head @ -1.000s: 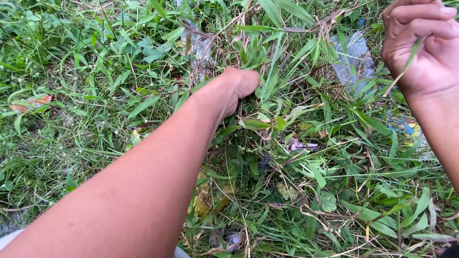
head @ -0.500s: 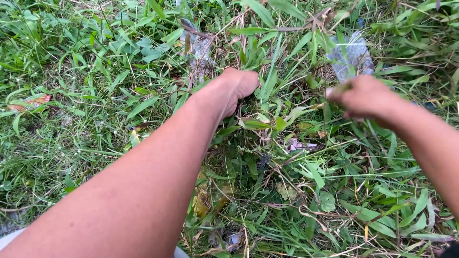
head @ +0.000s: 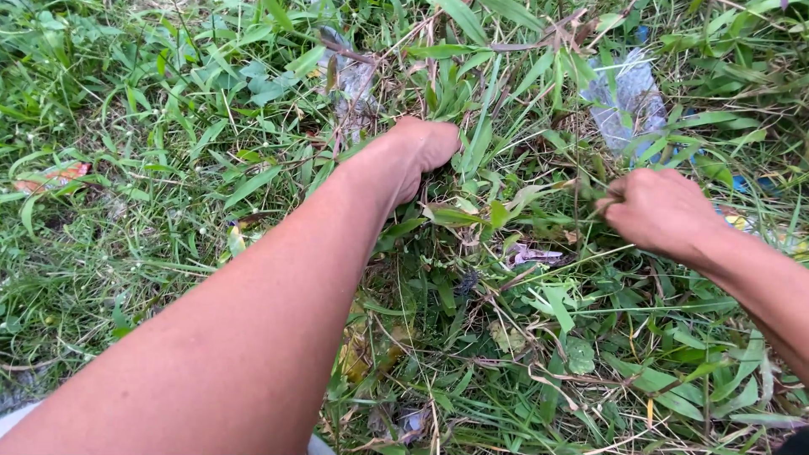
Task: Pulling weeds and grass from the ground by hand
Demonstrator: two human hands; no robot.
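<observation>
Grass: a tangle of long green blades and thin dry brown stems (head: 472, 143) covers the ground across the whole view; the part in hand lies at the upper middle, between the two hands.
Left hand: the left hand (head: 417, 156) reaches forward on a long bare forearm and is pushed down into the clump; its fingers are buried among the blades, so I cannot tell how far they are curled or what they have hold of.
Right hand: the right hand (head: 657, 206) sits to the right, closed into a fist, with thin green stems (head: 590, 181) running out from its thumb side.
Behind the hands: a crumpled clear plastic wrapper (head: 628, 93) lies in the grass beyond the right hand, and another pale scrap of plastic (head: 350, 80) lies beyond the left hand.
Far left: an orange bit of litter (head: 55, 175) lies flat among the blades, well apart from both hands.
</observation>
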